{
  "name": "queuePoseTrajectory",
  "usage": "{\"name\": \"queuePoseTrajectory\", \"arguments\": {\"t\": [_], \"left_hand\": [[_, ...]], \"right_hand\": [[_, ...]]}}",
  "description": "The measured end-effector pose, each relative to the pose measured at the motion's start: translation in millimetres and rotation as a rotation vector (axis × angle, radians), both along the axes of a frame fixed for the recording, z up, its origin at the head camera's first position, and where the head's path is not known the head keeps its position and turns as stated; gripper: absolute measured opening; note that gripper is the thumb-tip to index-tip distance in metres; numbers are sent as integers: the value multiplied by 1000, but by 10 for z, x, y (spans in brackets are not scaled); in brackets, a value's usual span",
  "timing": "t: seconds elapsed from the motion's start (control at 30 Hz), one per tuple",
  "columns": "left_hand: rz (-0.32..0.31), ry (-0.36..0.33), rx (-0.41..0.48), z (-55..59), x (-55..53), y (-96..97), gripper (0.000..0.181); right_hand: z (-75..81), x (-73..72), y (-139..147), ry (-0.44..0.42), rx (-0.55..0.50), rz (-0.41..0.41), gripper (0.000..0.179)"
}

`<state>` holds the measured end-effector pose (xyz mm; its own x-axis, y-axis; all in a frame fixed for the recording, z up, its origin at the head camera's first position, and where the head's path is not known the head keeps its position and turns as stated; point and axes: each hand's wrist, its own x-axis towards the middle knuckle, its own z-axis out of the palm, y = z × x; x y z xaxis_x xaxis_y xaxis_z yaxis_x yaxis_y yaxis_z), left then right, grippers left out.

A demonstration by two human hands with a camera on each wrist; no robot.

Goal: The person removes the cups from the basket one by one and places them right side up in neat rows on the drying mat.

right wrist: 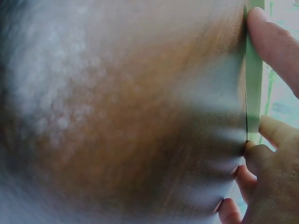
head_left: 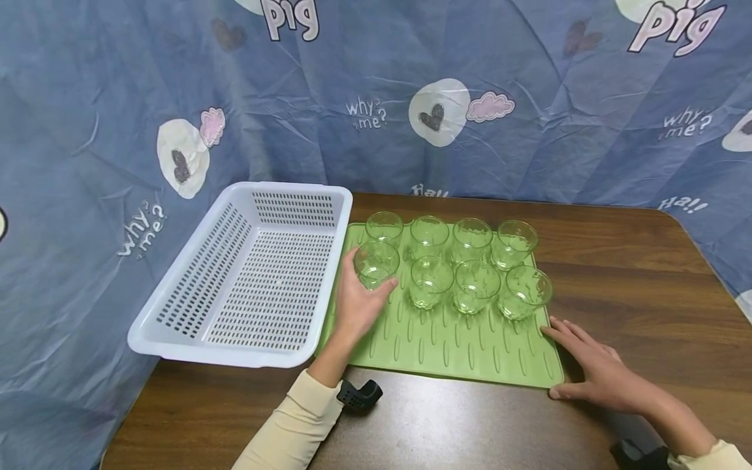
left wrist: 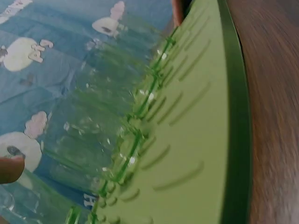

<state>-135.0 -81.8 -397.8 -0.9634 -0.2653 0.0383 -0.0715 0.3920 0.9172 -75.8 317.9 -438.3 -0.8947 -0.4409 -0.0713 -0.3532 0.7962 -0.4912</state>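
Observation:
My left hand (head_left: 360, 303) grips a clear drinking glass (head_left: 376, 261) at the front left of a group on a green ribbed mat (head_left: 423, 349). The thumb lies on the glass's near side; the other fingers are mostly hidden behind it. In the left wrist view, the thumb tip (left wrist: 11, 169) shows over the held glass (left wrist: 35, 198). Several more glasses (head_left: 431, 282) stand upright on the mat in two rows. My right hand (head_left: 605, 372) lies spread at the mat's right front corner, with thumb and fingertips at its edge and on the table.
A white perforated plastic basket (head_left: 143, 336) sits to the left, its rim alongside the mat. Brown wooden table (head_left: 634, 261) extends to the right and in front. Behind hangs a blue printed cloth (head_left: 352, 59). A black wrist mount (head_left: 360, 396) projects from my left wrist.

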Motion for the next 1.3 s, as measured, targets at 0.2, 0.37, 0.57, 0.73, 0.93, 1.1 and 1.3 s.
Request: {"name": "queuePoseTrajectory", "arguments": {"t": [0.2, 0.37, 0.57, 0.73, 0.93, 1.1, 1.3], "left_hand": [[-103, -27, -20, -97, -33, -97, 96], [-130, -37, -19, -151, -46, -148, 95], [-151, -45, -34, -183, -59, -170, 93], [-157, -49, -28, -216, -70, -194, 91], [-163, -92, -35, -227, -79, -206, 93], [-174, -116, -25, -223, -91, -201, 95], [-179, -128, -22, -212, -75, -172, 97]], "right_hand": [[8, -5, -3, 3, 13, 1, 103], [14, -6, -7, 2, 17, 2, 103], [8, 0, -5, 15, 23, 7, 102], [9, -9, -7, 7, 21, 6, 102], [12, -14, -26, 3, 20, 12, 102], [24, -5, -33, 9, 15, 10, 103], [33, -4, -23, 0, 5, 10, 102]]}}
